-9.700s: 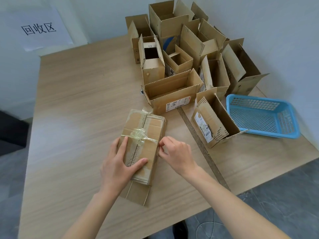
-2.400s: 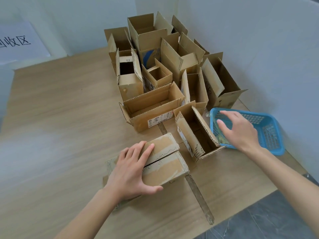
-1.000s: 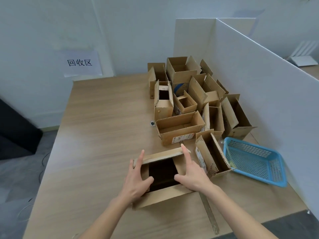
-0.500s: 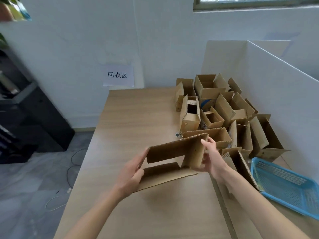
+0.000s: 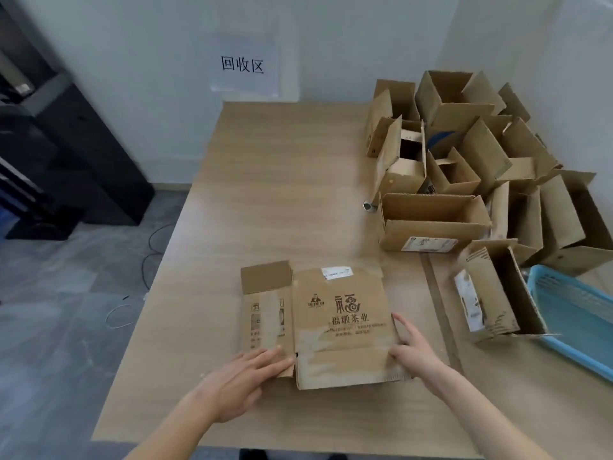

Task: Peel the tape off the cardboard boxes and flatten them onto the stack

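At lower centre, we press the flattened box [image 5: 338, 323] onto the worktop [image 5: 282, 194] with both open hands, left hand [image 5: 245, 376] and right hand [image 5: 413, 351]; firm, even pressure should crease it flat.

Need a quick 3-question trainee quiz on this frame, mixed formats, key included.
1. True or false: the flattened box lies flat on the table.
2. Which hand rests on the box's narrow side panel? A) left hand B) right hand
3. Fill in: the basket at the table's right edge is ____ in colour.

Key: 1 true; 2 A; 3 blue.
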Motion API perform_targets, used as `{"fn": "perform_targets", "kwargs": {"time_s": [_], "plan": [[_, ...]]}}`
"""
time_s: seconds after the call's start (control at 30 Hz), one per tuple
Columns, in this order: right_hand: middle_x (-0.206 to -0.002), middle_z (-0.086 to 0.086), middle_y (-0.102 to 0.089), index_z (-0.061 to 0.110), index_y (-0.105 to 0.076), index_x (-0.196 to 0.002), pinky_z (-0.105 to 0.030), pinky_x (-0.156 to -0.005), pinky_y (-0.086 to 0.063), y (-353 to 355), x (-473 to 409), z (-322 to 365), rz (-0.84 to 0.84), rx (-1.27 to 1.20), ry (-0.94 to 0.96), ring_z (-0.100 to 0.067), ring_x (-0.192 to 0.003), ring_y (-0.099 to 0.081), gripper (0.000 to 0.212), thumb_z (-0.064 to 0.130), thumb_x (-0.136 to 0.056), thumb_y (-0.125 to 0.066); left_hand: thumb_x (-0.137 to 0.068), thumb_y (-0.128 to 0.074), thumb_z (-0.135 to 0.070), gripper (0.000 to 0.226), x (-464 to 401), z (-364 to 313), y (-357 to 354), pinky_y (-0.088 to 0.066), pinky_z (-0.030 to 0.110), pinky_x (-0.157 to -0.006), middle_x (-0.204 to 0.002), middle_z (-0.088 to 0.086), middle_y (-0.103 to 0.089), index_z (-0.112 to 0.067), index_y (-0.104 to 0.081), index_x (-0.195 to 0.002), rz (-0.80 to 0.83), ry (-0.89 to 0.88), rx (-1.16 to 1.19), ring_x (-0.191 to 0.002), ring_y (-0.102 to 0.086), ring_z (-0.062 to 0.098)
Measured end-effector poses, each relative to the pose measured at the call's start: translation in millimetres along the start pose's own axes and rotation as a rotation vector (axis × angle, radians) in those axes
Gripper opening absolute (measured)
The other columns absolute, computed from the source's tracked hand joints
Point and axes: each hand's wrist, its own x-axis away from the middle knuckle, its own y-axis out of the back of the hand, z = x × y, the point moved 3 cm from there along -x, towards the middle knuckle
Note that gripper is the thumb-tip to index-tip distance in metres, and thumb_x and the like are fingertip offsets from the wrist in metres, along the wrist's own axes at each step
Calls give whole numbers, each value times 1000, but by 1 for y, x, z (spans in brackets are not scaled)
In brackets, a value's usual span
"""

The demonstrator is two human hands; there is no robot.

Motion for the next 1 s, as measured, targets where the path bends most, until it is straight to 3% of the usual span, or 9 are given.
{"fn": "perform_targets", "kwargs": {"time_s": [0.07,0.13,0.27,0.37,0.43,0.53,0.63,0.7,1.0], "plan": [[-139,-5,-60,45,-31,-145,-27,-64,-53,-15,-10,-18,-24,64,37,-17,-84,-66,73,0,-93,-56,-100,-35,-29,70,-3,-2,-24,-8,31,-125,-169,-16,3,-52,-3,-158,159,76,122,-157,-3,14],[-151,2,-49,37,-28,-153,-39,-95,-49,-25,-17,-27,-108,264,99,-24,-122,-58,72,27,-92,-65,-103,-31,-42,62,-15,-1,-34,-15,33,-123,-169,-14,-9,-44,-7,-160,110,129,134,-155,-12,17],[-147,-6,-39,16,-33,-148,-41,-101,-47,-38,-36,-19,-309,606,256,-27,-132,-49,80,56,-87,-67,-96,-17,-64,71,-53,8,-39,-45,38,-89,-137,-8,-52,-33,-27,-159,-101,260,38,-121,-54,19],[-167,-11,-10,25,-18,-158,-43,-125,-18,-52,-64,-7,-322,828,441,-28,-156,-13,86,62,-91,-57,-92,-33,-68,57,-84,18,-44,-47,44,-82,-122,1,-53,-32,-61,-127,-295,307,-18,-114,-58,25],[-170,-7,10,38,-7,-160,-47,-127,1,-61,-83,5,-276,915,535,-24,-157,10,81,65,-95,-45,-89,-41,-69,47,-103,25,-44,-39,60,-105,-141,7,-45,-31,-62,-105,-358,348,20,-139,-41,31],[-170,-7,15,46,-3,-160,-53,-126,4,-73,-103,17,-272,1027,643,-24,-156,16,73,71,-97,-30,-86,-40,-78,54,-127,30,-45,-19,73,-113,-161,3,-32,-28,-55,-97,-350,372,14,-155,-17,28],[-170,-8,14,48,-2,-160,-59,-124,1,-79,-114,9,-332,1061,673,-26,-157,12,70,71,-98,-26,-84,-39,-83,73,-135,32,-50,-18,74,-114,-163,0,-32,-28,-53,-131,-357,386,-10,-155,-20,25],[-171,-9,9,48,-5,-160,-62,-123,-4,-81,-117,1,-385,1079,678,-28,-158,7,71,71,-97,-29,-86,-39,-82,82,-135,31,-57,-16,74,-114,-165,0,-29,-36,-36,-154,-366,381,-51,-155,-21,26],[-171,-9,2,46,-17,-160,-64,-121,-13,-80,-122,0,-398,1059,692,-28,-158,-2,73,69,-94,-41,-87,-45,-78,83,-138,30,-62,-12,75,-114,-168,4,-20,-41,-28,-158,-394,396,-92,-156,-14,28]]}}
